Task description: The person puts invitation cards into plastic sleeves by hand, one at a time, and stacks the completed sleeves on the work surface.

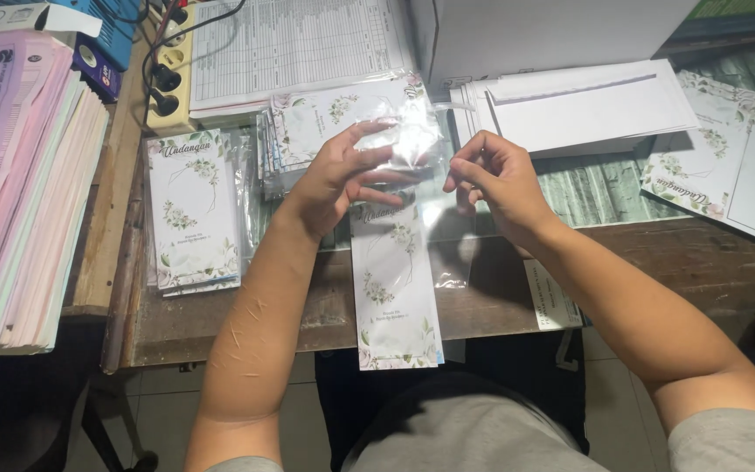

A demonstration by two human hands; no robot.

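Left hand (335, 179) and right hand (495, 175) pinch the clear sleeve (421, 188) mouth; the floral card (395, 288) is part-inserted. A sleeved stack (192, 210) lies on the counter (657, 262).

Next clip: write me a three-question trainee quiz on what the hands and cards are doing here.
1. True or false: the left hand and right hand both hold a clear plastic sleeve.
2. What is partly inside the sleeve? A) white envelope B) floral card C) pink paper
3. Which side of the desk holds the stack of sleeved cards?

Key: 1 true; 2 B; 3 the person's left.
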